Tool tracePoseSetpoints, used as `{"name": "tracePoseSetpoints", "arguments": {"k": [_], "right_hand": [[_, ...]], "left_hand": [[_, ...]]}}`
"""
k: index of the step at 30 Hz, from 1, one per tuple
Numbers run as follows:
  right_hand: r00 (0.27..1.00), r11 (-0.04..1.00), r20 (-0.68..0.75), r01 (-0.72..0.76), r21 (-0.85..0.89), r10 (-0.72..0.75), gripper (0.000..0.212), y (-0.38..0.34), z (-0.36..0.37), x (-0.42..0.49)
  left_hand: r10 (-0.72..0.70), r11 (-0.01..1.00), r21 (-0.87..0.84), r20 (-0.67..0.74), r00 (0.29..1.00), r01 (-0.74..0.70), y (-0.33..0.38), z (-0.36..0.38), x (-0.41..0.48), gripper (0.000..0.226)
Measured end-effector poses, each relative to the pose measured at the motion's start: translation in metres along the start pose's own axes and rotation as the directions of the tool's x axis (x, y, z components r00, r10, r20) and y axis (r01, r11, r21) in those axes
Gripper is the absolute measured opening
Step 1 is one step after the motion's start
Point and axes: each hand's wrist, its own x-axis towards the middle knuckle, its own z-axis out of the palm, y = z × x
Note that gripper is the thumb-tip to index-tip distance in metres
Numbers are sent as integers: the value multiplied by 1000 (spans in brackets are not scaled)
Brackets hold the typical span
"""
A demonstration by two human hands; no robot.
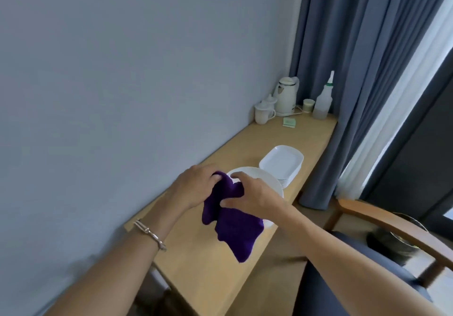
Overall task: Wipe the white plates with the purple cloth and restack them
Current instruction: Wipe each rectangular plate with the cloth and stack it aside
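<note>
Hands clutch purple cloth (235,230): left hand (196,185), right hand (255,198), over white plates (275,187) (green packet (289,122) print illegible).

place: home or guest room | cues: kettle (285,95); cups (262,112); curtain (343,70); armchair (382,220)

Both forearms are bare along their whole visible length, up to the left hand (196,185) and the right hand (255,198). The left wrist wears a thin silver-coloured bracelet (150,235), a slim metal bangle of two narrow strands joined by small knot-like links.
</note>
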Motion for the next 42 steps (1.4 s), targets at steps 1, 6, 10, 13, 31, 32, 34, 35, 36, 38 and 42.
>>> {"name": "tracePoseSetpoints", "arguments": {"k": [1, 6, 10, 13, 31, 32, 34, 35, 36, 38, 42], "right_hand": [[999, 996, -19, 29, -87, -31, 42, 1, -3, 14], [960, 965, -180, 182, -187, -216, 8, -2, -22, 78], [960, 980, -215, 156, -123, -179, 18, -6, -43, 117], [939, 960, -231, 215, -178, -253, 20, -6, -55, 145], [776, 759, 232, 627, -177, -587, 15, -12, -37, 354], [748, 741, 259, 655, -144, -611, 13, -6, -34, 360], [708, 719, 276, 691, -78, -650, 11, 2, -31, 364], [685, 705, 287, 708, -45, -670, 11, 10, -30, 367], [667, 693, 288, 720, -16, -687, 10, 17, -30, 369], [656, 686, 270, 727, 26, -705, 12, 33, -30, 374], [646, 671, 208, 737, 84, -735, 13, 59, -34, 383]], "left_hand": [[8, 1000, -8, 7, 1000, -8, -4, -2, 12, 22], [42, 999, -13, -20, 999, -43, -16, -20, 68, 24], [77, 996, 44, -96, 992, -73, -19, -28, 96, 32], [78, 990, 126, -154, 985, -59, -28, -32, 115, 49], [-566, 813, -96, -365, 740, 574, -88, 2, 208, 50], [-606, 783, -113, -362, 709, 612, -87, 10, 210, 50], [-634, 756, -99, -356, 687, 647, -85, 21, 213, 49], [-652, 740, -94, -346, 675, 666, -83, 29, 218, 49], [-660, 731, -80, -338, 671, 678, -80, 35, 222, 50], [-653, 728, -30, -335, 680, 685, -75, 44, 231, 52], [-608, 733, 84, -363, 706, 675, -70, 55, 247, 53]]}}
